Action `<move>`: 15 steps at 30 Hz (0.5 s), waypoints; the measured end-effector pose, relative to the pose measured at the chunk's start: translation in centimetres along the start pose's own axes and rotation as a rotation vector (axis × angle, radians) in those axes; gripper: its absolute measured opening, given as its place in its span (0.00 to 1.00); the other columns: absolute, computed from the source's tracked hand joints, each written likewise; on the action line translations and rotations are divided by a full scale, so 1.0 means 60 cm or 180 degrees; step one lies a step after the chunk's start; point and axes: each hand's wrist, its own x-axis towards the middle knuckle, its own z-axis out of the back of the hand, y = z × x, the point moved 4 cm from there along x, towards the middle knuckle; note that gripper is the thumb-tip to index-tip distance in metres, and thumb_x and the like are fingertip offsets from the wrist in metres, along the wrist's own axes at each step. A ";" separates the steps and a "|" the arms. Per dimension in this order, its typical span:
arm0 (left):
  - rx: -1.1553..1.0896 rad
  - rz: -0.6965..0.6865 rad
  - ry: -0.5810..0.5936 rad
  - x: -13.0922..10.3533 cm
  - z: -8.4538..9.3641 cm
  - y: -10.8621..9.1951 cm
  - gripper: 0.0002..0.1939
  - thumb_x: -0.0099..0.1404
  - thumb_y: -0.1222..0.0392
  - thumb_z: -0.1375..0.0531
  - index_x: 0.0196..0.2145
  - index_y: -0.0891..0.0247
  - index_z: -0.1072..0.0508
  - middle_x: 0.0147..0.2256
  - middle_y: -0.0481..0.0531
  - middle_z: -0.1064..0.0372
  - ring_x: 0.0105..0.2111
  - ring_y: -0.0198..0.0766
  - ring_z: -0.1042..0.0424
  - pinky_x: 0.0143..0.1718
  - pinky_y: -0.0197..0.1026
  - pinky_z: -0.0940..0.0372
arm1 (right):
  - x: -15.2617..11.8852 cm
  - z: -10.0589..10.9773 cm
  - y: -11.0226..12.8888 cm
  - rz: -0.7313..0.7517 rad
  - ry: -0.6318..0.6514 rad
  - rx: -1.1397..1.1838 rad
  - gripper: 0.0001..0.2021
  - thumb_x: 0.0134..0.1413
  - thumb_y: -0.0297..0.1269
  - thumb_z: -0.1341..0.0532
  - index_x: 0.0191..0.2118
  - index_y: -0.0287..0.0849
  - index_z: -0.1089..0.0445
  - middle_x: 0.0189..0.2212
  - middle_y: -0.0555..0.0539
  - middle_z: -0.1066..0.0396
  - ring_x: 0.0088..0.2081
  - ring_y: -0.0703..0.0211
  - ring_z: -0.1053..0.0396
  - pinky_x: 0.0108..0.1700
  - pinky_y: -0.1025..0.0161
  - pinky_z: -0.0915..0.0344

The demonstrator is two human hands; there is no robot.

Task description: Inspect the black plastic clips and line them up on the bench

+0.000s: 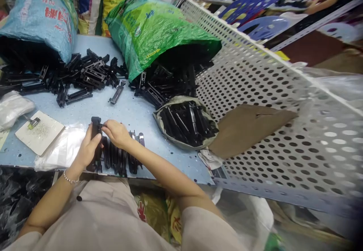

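Observation:
My left hand (88, 148) grips a long black plastic part (95, 127) upright near the table's front edge. My right hand (117, 133) pinches the top of that same part from the right. Just behind my hands, a row of several similar black parts (121, 156) lies side by side on the light blue table (133, 111). A clear plastic bag (61, 147) lies flat to the left of my left hand.
A blue sack (42, 12) and a green sack (153, 27) spill piles of black parts (82, 75) at the back. A grey bag of black parts (185, 122), brown cardboard (249, 126) and a white perforated panel (269, 92) stand right. A white card (39, 131) lies left.

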 end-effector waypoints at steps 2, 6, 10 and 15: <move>0.0052 -0.0076 -0.0126 0.009 0.011 0.002 0.30 0.65 0.46 0.39 0.62 0.56 0.38 0.47 0.54 0.30 0.32 0.37 0.27 0.31 0.38 0.28 | -0.022 -0.015 0.016 -0.0322 0.0173 0.0251 0.24 0.73 0.49 0.62 0.39 0.43 0.34 0.29 0.49 0.32 0.30 0.60 0.37 0.35 0.64 0.44; 0.0066 0.0037 -0.0197 0.021 0.019 0.009 0.25 0.68 0.45 0.43 0.58 0.58 0.35 0.37 0.50 0.28 0.27 0.36 0.27 0.28 0.38 0.30 | -0.086 -0.046 0.071 0.0364 0.0436 -0.0233 0.24 0.71 0.51 0.57 0.36 0.40 0.32 0.30 0.44 0.31 0.33 0.57 0.37 0.35 0.62 0.45; 0.0853 -0.0110 -0.0239 0.014 0.039 0.014 0.26 0.69 0.44 0.46 0.59 0.58 0.36 0.42 0.54 0.26 0.36 0.42 0.23 0.38 0.44 0.28 | -0.137 -0.052 0.073 0.0223 0.0657 -0.0412 0.24 0.73 0.44 0.58 0.34 0.40 0.30 0.29 0.44 0.30 0.32 0.57 0.36 0.36 0.61 0.41; 0.2414 0.0252 0.0054 -0.008 0.063 0.063 0.31 0.70 0.42 0.49 0.65 0.60 0.40 0.49 0.63 0.26 0.49 0.59 0.26 0.51 0.61 0.34 | -0.193 -0.025 -0.003 -0.1028 0.0523 -0.1006 0.25 0.68 0.52 0.50 0.58 0.40 0.32 0.56 0.34 0.33 0.59 0.39 0.39 0.58 0.43 0.42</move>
